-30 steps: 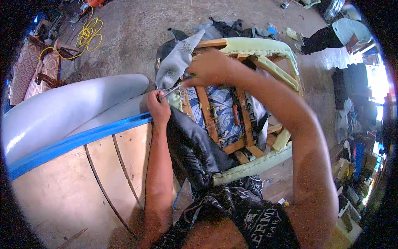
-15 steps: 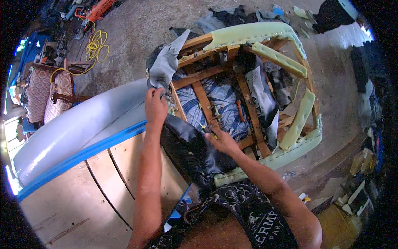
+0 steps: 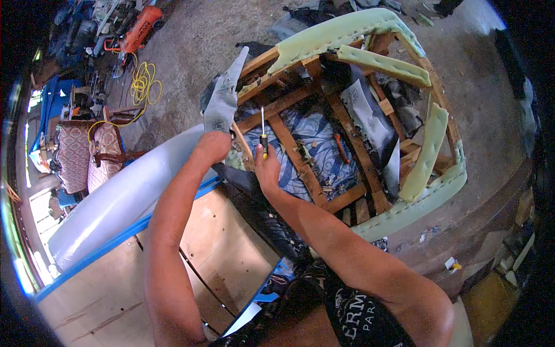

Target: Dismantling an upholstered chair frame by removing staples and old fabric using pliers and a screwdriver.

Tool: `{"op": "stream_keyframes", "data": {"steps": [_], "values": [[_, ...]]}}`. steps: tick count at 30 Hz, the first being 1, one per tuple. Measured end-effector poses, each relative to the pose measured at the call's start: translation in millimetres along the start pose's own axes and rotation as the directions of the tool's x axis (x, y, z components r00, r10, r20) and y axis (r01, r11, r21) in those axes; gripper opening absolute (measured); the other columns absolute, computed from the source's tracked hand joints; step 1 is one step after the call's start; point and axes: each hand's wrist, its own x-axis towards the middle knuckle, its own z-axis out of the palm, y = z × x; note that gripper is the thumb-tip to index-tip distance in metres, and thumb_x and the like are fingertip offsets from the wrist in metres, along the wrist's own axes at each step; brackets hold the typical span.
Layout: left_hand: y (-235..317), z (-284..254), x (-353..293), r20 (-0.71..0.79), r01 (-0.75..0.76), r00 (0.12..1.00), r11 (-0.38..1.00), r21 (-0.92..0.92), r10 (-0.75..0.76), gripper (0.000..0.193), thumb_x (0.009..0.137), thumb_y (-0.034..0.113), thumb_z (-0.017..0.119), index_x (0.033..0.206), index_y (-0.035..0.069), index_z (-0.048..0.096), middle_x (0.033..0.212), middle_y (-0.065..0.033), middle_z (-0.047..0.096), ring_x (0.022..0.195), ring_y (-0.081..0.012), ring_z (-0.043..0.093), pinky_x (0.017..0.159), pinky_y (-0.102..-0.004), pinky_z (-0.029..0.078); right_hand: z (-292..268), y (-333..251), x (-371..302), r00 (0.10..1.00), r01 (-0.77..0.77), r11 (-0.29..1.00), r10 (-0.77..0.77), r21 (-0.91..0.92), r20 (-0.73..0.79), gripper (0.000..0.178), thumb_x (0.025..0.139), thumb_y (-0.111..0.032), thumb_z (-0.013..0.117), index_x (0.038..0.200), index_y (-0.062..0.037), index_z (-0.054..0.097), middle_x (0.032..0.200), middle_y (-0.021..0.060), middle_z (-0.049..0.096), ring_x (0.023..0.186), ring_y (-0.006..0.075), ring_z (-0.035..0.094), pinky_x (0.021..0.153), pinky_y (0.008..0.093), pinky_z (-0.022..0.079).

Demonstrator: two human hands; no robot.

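Frame [image 3: 352, 144] is lying open in front of you, its bare wooden slats crossing and its rounded rim curving from the far side to the right. On your left, a plywood panel [image 3: 225, 243] with a blue edge is sloping, and a shiny pale roll [image 3: 127, 196] is resting along the far side of that edge. Blue-and-white cloth [image 3: 318, 136] is showing between the slats. Black cover [image 3: 260, 214] is draping over the frame's near left part. Pale green foam [image 3: 341, 40] is running along the far rim and the near right one, while two strips [image 3: 425, 156] of it are lying across the right-hand openings. A grey flap [image 3: 222, 92] is rising from the left corner, its tip pointing away from you.

Your left hand [image 3: 215, 146] is resting at the bottom of that flap; its fingers are curling out of sight, so I cannot tell what they are pinching. Your right hand [image 3: 267, 168] is hovering near it, fingers wrapping round the yellow-and-black handle of a screwdriver [image 3: 263, 139], whose thin blade is pointing away from you. An orange tool [image 3: 341, 148] is lying near one slat. Beside your left fingers, a small metal piece [image 3: 233, 135] is peeking out.
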Motion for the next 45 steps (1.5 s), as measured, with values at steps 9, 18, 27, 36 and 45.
{"op": "stream_keyframes", "data": {"steps": [9, 18, 27, 36, 45], "values": [[-12, 29, -21, -0.265, -0.022, 0.95, 0.81, -0.586, -0.165, 0.031, 0.094, 0.027, 0.049, 0.092, 0.0, 0.062, 0.09, -0.0272, 0.063, 0.088, -0.0466, 0.06, 0.075, -0.0524, 0.046, 1, -14, -1, 0.988, 0.093, 0.981, -0.07, -0.171, 0.136, 0.038, 0.099, -0.036, 0.045, 0.114, -0.0014, 0.054, 0.097, 0.0252, 0.064, 0.09, 0.0458, 0.061, 0.075, 0.0517, 0.048], [31, 18, -17, -0.316, 0.259, 0.842, 0.842, -0.473, -0.437, 0.039, 0.092, 0.039, 0.057, 0.099, 0.001, 0.054, 0.09, -0.0232, 0.066, 0.089, -0.0438, 0.063, 0.078, -0.0525, 0.049, -4, -8, 3, 0.987, 0.087, 0.984, -0.065, -0.153, 0.144, 0.038, 0.099, -0.035, 0.045, 0.115, -0.002, 0.054, 0.097, 0.0263, 0.063, 0.09, 0.0462, 0.061, 0.076, 0.0521, 0.048], [25, -8, 15, -0.093, 0.38, 0.914, 0.913, -0.151, -0.396, 0.043, 0.091, 0.04, 0.054, 0.085, 0.0, 0.069, 0.09, -0.0261, 0.068, 0.087, -0.0438, 0.065, 0.079, -0.0515, 0.051, 0, -10, -2, 0.985, 0.098, 0.973, -0.064, -0.208, 0.163, 0.041, 0.1, -0.036, 0.042, 0.12, -0.0021, 0.052, 0.101, 0.0267, 0.063, 0.093, 0.0455, 0.061, 0.08, 0.0532, 0.048], [5, 38, -7, -0.295, -0.042, 0.874, 0.543, -0.839, -0.387, 0.029, 0.091, 0.026, 0.054, 0.08, 0.0, 0.062, 0.072, -0.0149, 0.064, 0.069, -0.0297, 0.062, 0.063, -0.0378, 0.047, 3, -1, 5, 0.984, 0.083, 0.955, -0.034, -0.285, 0.176, 0.038, 0.1, -0.037, 0.04, 0.113, -0.0032, 0.053, 0.098, 0.0263, 0.061, 0.09, 0.0463, 0.06, 0.077, 0.0552, 0.048], [-102, 37, -31, -0.127, 0.618, 0.702, 0.688, -0.381, -0.701, 0.026, 0.086, 0.018, 0.062, 0.108, 0.003, 0.06, 0.087, -0.0189, 0.064, 0.088, -0.0343, 0.063, 0.086, -0.0442, 0.049, 6, -12, 1, 0.98, 0.141, 0.951, -0.096, -0.274, 0.172, 0.035, 0.1, -0.034, 0.039, 0.106, -0.0014, 0.052, 0.093, 0.0281, 0.061, 0.086, 0.0486, 0.059, 0.074, 0.056, 0.046]]}}
